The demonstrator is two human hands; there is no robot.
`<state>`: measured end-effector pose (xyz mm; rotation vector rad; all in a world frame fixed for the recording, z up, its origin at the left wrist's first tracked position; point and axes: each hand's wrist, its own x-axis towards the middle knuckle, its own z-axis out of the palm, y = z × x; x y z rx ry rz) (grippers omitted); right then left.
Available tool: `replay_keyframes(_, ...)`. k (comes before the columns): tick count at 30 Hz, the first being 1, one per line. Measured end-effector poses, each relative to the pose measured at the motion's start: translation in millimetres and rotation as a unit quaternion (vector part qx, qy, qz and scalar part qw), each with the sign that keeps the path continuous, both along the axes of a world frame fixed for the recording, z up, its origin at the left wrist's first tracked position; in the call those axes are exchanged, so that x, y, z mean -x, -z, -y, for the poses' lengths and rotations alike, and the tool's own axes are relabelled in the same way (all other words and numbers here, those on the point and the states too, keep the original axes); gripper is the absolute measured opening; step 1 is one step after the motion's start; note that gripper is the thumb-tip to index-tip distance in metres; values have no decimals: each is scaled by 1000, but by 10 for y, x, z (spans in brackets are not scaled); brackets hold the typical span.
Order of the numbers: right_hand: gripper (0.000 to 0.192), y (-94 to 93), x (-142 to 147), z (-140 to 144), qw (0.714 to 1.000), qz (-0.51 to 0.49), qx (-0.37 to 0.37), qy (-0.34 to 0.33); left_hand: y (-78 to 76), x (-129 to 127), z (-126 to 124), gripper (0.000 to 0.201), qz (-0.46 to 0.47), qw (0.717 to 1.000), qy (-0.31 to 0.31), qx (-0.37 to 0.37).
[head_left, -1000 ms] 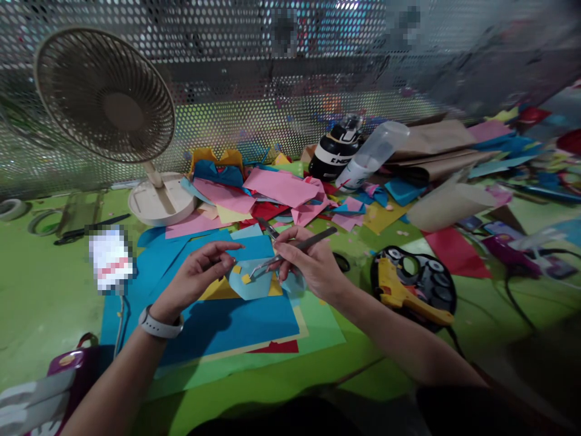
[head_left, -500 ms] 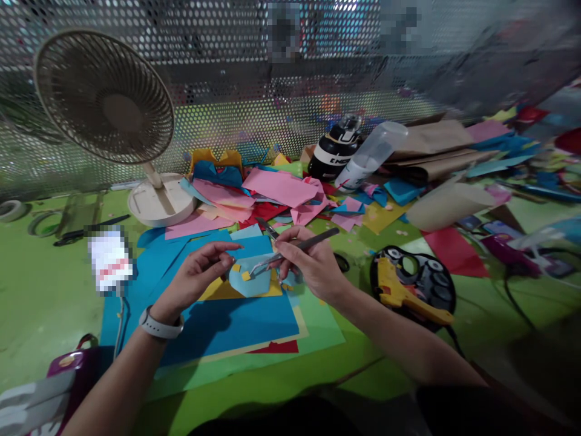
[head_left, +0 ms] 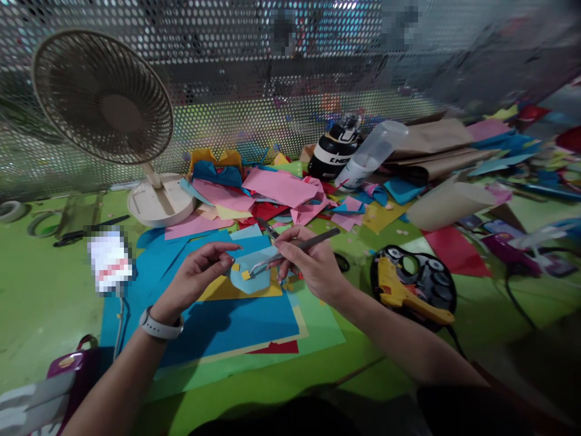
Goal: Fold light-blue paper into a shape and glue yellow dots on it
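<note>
My right hand (head_left: 313,263) is closed around dark tweezers (head_left: 318,239) with a bent silver tip. That tip meets a small yellow paper square (head_left: 246,275) on a light blue paper piece (head_left: 256,283). A second yellow square (head_left: 236,267) lies to its left. Behind my right fingers shows a dark pointed tool with some silver (head_left: 267,227); whether the hand also grips it, I cannot tell. At the left edge of the light blue piece, my left hand (head_left: 200,271) has its index finger stretched out and its thumb apart from it. Stacked blue sheets (head_left: 236,324) lie underneath.
A fan (head_left: 161,203) stands back left, beside a phone on a cable (head_left: 119,315). Pink paper scraps (head_left: 281,186) and two bottles, one black (head_left: 331,151), are behind. A yellow glue gun (head_left: 408,297) rests on a black tray at right. A perforated metal screen (head_left: 236,115) closes the back.
The light blue paper piece has shifted and tilted slightly. Both hands keep nearly the same places, with the tweezers' tip still at the yellow square.
</note>
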<state>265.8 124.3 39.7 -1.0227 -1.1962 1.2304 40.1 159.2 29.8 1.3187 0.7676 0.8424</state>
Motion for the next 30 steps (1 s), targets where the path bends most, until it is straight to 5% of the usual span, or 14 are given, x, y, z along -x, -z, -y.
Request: replay_keyframes(30, 34, -17, 40, 18, 1000, -4, 21, -6, 38, 5, 32, 42, 2, 996, 80, 37)
